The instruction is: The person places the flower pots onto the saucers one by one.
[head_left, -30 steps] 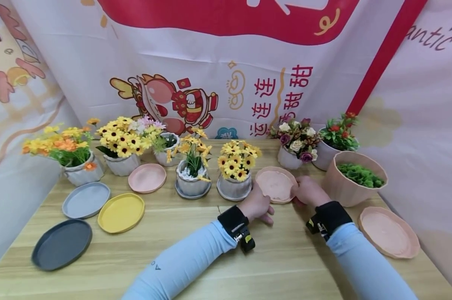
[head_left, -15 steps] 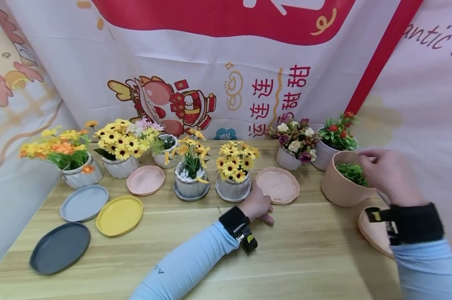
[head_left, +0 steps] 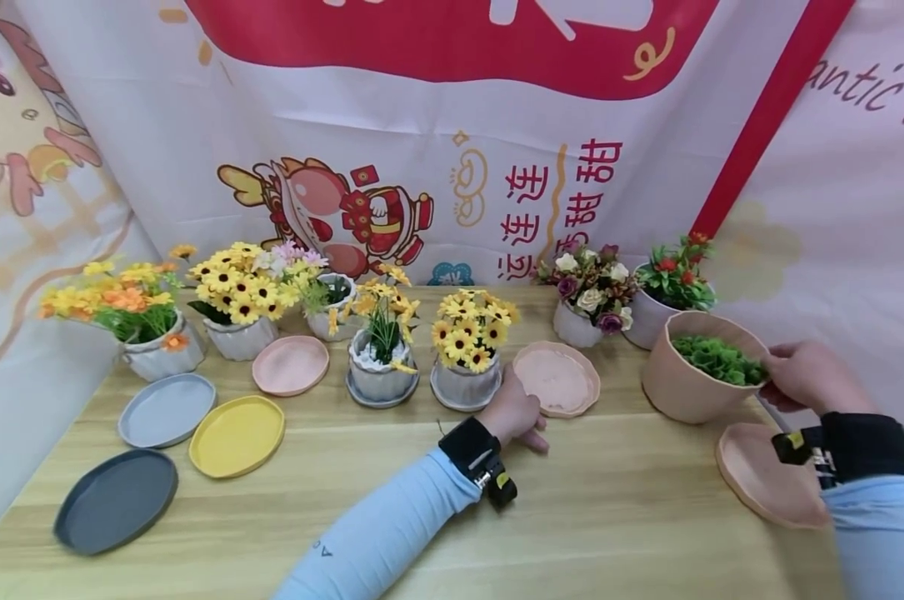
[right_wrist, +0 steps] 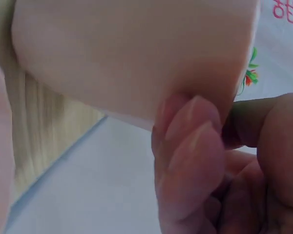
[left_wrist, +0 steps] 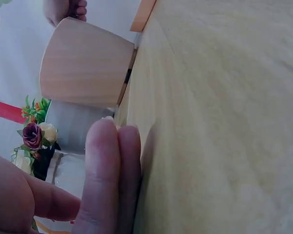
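At the right of the table, my right hand (head_left: 815,375) is at the rim of a large pink flower pot (head_left: 687,387) filled with green foliage (head_left: 717,360). In the right wrist view, the fingers (right_wrist: 193,146) bend against the pot's outer wall, with the thumb at the rim. My left hand (head_left: 513,410) rests low by the near left edge of a pink saucer (head_left: 556,379), beside the grey pot of yellow daisies (head_left: 466,383). Its fingers (left_wrist: 102,170) look fairly straight in the left wrist view; whether they touch the saucer is hidden.
A second pink saucer (head_left: 770,479) lies in front of the large pot. Behind stand a pot of roses (head_left: 579,323) and a red-flowered pot (head_left: 645,321). On the left are yellow (head_left: 237,437), dark grey (head_left: 117,500) and blue-grey saucers (head_left: 168,410), with several potted flowers behind.
My right hand has left the middle pink saucer, moved right across the large pink pot, and come to its right rim. The left hand has stayed by the saucer.
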The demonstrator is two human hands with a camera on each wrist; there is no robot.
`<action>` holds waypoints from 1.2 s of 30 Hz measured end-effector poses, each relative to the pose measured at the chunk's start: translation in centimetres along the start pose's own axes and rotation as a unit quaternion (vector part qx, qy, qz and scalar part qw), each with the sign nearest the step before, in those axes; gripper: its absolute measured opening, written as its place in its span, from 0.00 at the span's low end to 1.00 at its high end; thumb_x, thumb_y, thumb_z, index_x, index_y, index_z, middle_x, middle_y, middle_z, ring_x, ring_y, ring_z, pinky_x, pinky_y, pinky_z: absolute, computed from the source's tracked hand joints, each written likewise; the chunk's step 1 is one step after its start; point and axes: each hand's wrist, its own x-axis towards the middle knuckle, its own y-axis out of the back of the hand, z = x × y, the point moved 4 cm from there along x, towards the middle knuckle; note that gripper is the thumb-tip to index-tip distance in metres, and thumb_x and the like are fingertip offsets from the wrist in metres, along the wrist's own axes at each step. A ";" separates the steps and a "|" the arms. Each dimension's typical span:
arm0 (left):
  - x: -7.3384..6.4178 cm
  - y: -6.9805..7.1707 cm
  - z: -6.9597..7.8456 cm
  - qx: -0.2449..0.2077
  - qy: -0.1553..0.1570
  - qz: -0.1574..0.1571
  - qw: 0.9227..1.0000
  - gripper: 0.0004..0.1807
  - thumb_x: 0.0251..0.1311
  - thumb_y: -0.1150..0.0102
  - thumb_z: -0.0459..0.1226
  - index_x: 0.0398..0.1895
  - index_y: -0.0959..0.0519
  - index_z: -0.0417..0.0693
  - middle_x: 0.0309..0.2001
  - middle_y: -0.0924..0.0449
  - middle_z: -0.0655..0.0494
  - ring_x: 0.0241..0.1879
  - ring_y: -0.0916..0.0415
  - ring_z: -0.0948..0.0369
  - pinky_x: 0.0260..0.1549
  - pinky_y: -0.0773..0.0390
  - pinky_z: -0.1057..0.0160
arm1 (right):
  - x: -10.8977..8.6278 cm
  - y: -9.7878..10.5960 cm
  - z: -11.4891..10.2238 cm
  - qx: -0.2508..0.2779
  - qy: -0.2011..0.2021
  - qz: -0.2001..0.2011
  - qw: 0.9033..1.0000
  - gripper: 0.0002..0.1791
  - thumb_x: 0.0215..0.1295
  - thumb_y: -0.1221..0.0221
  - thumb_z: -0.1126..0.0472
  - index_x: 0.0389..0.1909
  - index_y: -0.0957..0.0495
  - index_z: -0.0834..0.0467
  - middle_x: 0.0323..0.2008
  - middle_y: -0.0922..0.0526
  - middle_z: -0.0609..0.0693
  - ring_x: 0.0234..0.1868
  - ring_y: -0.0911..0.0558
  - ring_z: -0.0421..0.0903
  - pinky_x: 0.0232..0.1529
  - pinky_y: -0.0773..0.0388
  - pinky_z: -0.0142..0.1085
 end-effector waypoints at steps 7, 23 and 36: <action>-0.1 0.0 -0.2 -0.022 -0.012 0.005 1.000 0.45 0.65 0.58 0.22 0.80 0.66 0.53 0.25 0.22 0.42 0.10 0.25 0.52 0.17 0.17 0.54 | 0.4 -1.0 0.5 0.085 0.001 -0.042 0.995 0.33 0.80 0.65 0.55 0.65 0.49 0.84 0.25 0.17 0.53 0.24 0.17 0.48 0.27 0.17 0.39; 0.0 0.0 -0.3 -0.017 -0.003 -0.004 1.000 0.43 0.67 0.60 0.24 0.80 0.66 0.51 0.25 0.21 0.42 0.10 0.25 0.53 0.17 0.16 0.56 | -2.8 0.7 -5.3 0.101 0.054 -0.010 0.993 0.33 0.82 0.67 0.52 0.70 0.53 0.78 0.26 0.19 0.56 0.22 0.22 0.46 0.24 0.18 0.38; 0.3 0.1 -0.2 -0.050 -0.027 -0.032 0.998 0.42 0.68 0.61 0.22 0.79 0.67 0.47 0.26 0.22 0.41 0.11 0.25 0.53 0.21 0.15 0.54 | -3.9 -1.9 -10.9 0.139 0.132 -0.042 0.981 0.28 0.81 0.59 0.57 0.72 0.47 0.70 0.24 0.20 0.58 0.19 0.22 0.47 0.20 0.18 0.40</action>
